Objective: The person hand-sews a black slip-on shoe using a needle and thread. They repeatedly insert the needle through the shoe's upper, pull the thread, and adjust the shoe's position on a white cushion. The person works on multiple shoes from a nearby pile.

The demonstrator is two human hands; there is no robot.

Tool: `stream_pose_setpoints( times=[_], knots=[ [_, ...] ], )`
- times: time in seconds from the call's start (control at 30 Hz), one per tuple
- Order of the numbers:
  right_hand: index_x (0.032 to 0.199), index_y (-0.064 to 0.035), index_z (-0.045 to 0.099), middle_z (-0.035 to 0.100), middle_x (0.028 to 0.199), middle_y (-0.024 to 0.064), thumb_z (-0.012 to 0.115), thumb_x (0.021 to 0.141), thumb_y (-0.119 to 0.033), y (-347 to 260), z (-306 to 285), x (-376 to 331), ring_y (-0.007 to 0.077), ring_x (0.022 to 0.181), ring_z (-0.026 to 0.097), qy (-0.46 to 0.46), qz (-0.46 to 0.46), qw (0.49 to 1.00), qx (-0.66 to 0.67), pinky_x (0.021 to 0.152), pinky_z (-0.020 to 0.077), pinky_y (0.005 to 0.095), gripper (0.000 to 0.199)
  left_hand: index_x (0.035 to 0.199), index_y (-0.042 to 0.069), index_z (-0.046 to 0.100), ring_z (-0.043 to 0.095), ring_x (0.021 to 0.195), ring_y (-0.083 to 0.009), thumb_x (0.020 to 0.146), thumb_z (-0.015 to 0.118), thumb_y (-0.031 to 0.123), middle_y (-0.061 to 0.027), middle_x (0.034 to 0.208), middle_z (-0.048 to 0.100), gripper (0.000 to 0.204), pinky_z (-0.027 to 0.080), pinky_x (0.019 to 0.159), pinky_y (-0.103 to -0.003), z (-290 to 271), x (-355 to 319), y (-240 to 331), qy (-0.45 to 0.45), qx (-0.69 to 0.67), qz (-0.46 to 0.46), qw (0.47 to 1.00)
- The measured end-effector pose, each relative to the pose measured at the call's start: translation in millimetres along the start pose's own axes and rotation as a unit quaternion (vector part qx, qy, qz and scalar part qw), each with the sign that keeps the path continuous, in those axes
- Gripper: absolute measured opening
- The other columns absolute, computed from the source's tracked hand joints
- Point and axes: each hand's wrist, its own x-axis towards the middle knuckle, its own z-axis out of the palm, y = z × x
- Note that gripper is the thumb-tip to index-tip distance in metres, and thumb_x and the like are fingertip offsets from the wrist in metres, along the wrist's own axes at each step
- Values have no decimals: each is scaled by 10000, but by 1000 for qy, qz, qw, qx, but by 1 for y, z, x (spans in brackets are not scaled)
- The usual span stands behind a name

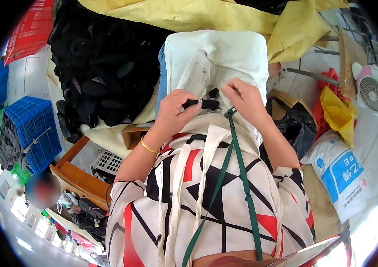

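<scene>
My left hand (176, 111) is closed, its thumb and fingers pinching a small black piece (206, 104) that looks like soft cloth. A gold bracelet circles that wrist. Just right of the piece, my right hand (245, 101) is curled with fingertips together; what it holds, if anything, is hidden by the fingers. Beside its palm, a dark clip-like end (231, 112) hangs on a green strap (247, 191) running up my front. Both hands are over the white apron cloth (215, 49) spread across my lap.
A large heap of black oval pieces (104, 66) lies to the left, with yellow cloth (189, 15) beyond. A blue crate (33, 133) and a wooden stool (80, 182) stand further left. On the right are a black-lined box (291, 120), a white-and-blue sack (338, 171) and a fan (373, 91).
</scene>
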Motion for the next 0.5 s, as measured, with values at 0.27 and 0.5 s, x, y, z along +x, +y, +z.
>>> stream_pose_setpoints(
  times=[0.27, 0.5],
  knots=[
    [734, -40, 718, 656, 654, 181, 566, 899, -598, 18, 8, -47, 376, 623, 658, -20, 136, 917, -373, 583, 515, 442, 602, 911, 61, 680, 597, 703, -287, 793, 751, 75, -82, 759, 635, 139, 469, 614, -375, 14, 14, -8, 121, 115, 131, 977],
    [1027, -13, 671, 662, 751, 201, 582, 937, -259, 20, -4, -83, 353, 687, 670, 113, 157, 980, -37, 640, 515, 411, 277, 931, 71, 681, 610, 726, -288, 745, 767, 62, -70, 788, 644, 205, 494, 620, -374, 21, 19, -8, 105, 119, 174, 972]
  ],
)
